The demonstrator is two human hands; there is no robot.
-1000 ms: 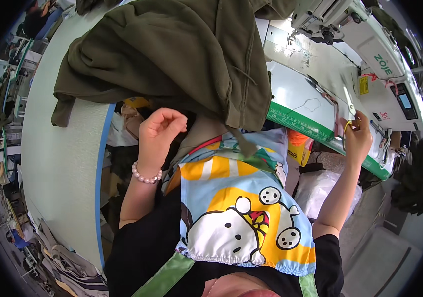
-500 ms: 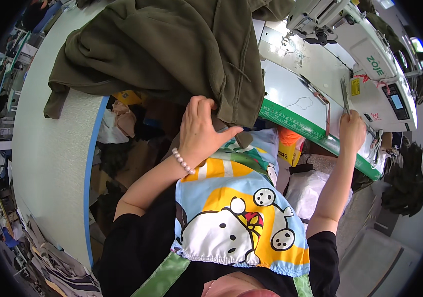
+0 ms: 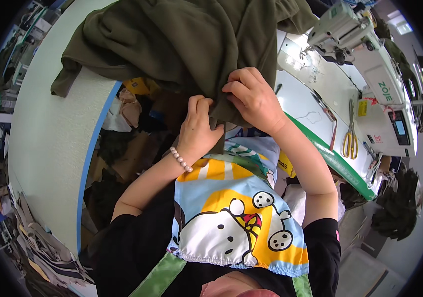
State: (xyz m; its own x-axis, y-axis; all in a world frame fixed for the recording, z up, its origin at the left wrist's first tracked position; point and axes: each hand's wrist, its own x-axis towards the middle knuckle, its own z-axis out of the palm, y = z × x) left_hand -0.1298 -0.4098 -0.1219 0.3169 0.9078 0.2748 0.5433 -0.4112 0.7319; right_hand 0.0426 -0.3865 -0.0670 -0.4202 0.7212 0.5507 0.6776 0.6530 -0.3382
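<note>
A dark olive garment of thick cloth is heaped over the table edge, its lower end hanging towards my lap. My left hand, with a beaded bracelet at the wrist, is closed on the hanging edge, its fingers curled into the cloth. Just to its right and a little higher, my right hand pinches a fold of the same garment. The fingertips of both hands are partly hidden by the cloth. Yellow-handled scissors lie on the machine table to the right, apart from my hands.
A white sewing machine stands at the right, its table edged by a green measuring strip. A thin metal tool with a reddish strap lies near the scissors. Left is a pale table with a blue edge. Cloth scraps sit below.
My right hand has left the scissors on the machine table and moved left onto the garment. My left hand remains at the garment's edge. The view has shifted slightly.
</note>
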